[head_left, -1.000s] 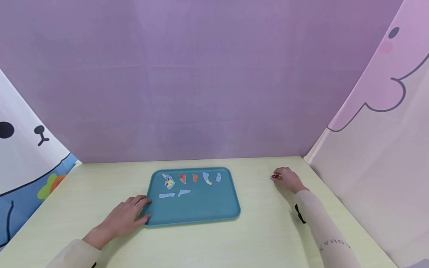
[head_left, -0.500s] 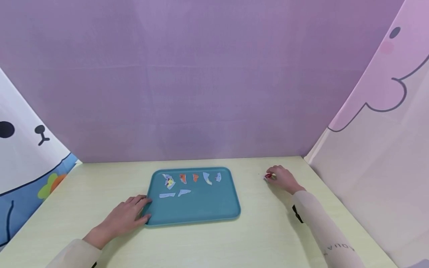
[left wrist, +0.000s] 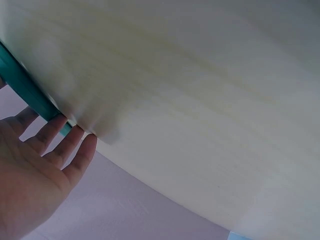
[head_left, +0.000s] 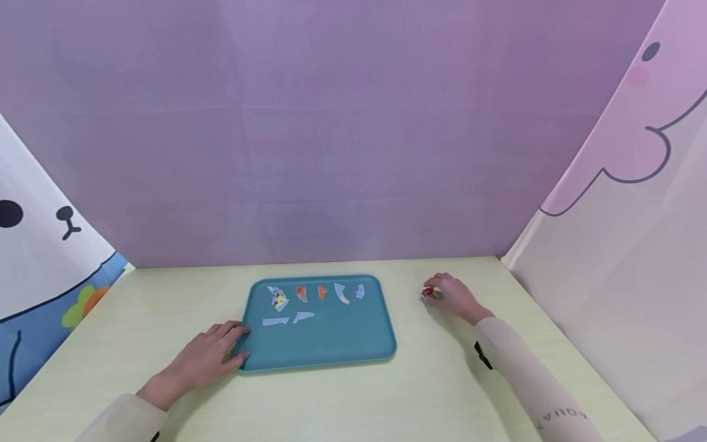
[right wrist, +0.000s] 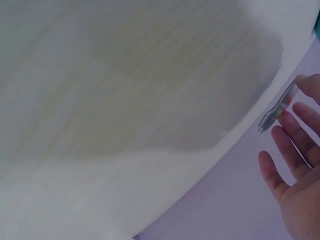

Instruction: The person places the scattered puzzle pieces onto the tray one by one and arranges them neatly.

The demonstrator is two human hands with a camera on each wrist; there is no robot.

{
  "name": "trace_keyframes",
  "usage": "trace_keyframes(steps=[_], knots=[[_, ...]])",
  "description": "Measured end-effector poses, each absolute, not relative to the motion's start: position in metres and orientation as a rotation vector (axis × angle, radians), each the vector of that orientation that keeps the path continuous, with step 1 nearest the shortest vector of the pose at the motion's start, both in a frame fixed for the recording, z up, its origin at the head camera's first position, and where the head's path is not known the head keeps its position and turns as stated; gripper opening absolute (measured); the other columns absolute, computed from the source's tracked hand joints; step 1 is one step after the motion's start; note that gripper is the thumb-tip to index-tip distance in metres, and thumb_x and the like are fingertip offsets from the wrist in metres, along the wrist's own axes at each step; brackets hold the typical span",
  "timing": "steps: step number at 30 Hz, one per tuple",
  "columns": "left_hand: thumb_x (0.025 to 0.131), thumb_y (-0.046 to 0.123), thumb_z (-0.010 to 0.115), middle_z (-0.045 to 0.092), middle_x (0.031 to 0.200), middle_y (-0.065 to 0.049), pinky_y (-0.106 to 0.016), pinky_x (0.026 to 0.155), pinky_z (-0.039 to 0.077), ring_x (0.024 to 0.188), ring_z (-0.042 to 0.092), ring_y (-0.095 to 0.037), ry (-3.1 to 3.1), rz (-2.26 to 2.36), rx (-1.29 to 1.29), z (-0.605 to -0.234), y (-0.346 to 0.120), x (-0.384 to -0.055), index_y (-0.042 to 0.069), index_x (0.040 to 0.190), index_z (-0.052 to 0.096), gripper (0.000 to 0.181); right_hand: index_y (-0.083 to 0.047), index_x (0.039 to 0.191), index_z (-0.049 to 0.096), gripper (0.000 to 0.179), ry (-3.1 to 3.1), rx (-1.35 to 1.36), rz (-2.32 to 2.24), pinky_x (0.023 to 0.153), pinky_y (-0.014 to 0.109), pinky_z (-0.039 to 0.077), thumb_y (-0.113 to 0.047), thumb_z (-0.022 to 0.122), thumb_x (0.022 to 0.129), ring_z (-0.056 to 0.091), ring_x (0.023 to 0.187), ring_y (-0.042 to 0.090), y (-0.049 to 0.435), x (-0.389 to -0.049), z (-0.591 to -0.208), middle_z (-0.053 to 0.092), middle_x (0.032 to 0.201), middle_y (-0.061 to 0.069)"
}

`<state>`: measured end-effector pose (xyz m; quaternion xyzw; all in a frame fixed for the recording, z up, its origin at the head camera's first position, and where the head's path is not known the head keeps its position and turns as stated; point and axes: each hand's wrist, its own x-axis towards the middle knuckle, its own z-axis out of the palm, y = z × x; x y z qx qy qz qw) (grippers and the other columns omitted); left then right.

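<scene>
A teal rectangular tray [head_left: 320, 344] lies on the table, bearing several torn pieces of printed paper [head_left: 275, 321]. They form two loose rows, some orange, others pale blue or multicoloured. My left hand [head_left: 201, 362] rests on the tray's left rim; its fingers [left wrist: 80, 155] lie at the tray edge in the left wrist view. To the right of the tray, my right hand [head_left: 453, 298] pinches a small red and white torn paper piece [head_left: 427, 292] just over the table. The right wrist view has this paper piece [right wrist: 277, 107] nearly edge-on between thumb and fingers.
A pale wood-look table [head_left: 331, 405] extends back to a purple cloth wall [head_left: 353, 141]. Printed cloth panels with cartoon figures stand on the left [head_left: 44, 245] and on the right [head_left: 624, 245].
My right hand has moved left toward the tray, carrying the torn paper piece. The left hand, the tray and the pieces on it stay as they were.
</scene>
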<state>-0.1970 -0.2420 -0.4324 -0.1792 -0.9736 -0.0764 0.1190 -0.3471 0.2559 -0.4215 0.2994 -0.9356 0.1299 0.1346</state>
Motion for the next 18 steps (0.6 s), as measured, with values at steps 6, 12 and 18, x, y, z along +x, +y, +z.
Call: trace_keyframes(steps=[6,12,18], knots=[[0.081,0.038,0.064,0.057,0.117,-0.011,-0.050,0.076,0.047,0.104,0.056,-0.032,-2.852,-0.225,-0.521,-0.434,-0.243,-0.197,0.009,0.116,0.057,0.046,-0.001,0.100,0.066,0.026,-2.684,0.927,0.333,0.077,0.044,0.049,-0.013,0.071,0.077,0.058,0.088,0.025,0.240,-0.343,-0.420,0.064,0.095,0.010],[0.081,0.040,0.064,0.056,0.118,-0.011,-0.049,0.076,0.048,0.105,0.055,-0.032,-2.859,-0.224,-0.515,-0.434,-0.244,-0.199,0.009,0.117,0.057,0.047,-0.002,0.101,0.067,0.026,-2.665,1.009,0.349,0.077,0.041,0.049,-0.014,0.070,0.077,0.058,0.088,0.024,0.223,-0.339,-0.415,0.064,0.095,0.009],[0.082,0.040,0.064,0.056,0.118,-0.011,-0.050,0.076,0.047,0.105,0.055,-0.032,-2.859,-0.221,-0.514,-0.435,-0.244,-0.199,0.009,0.117,0.057,0.047,-0.004,0.102,0.067,0.027,-2.648,1.075,0.352,0.077,0.037,0.049,-0.016,0.070,0.078,0.058,0.087,0.021,0.207,-0.334,-0.412,0.064,0.096,0.007]])
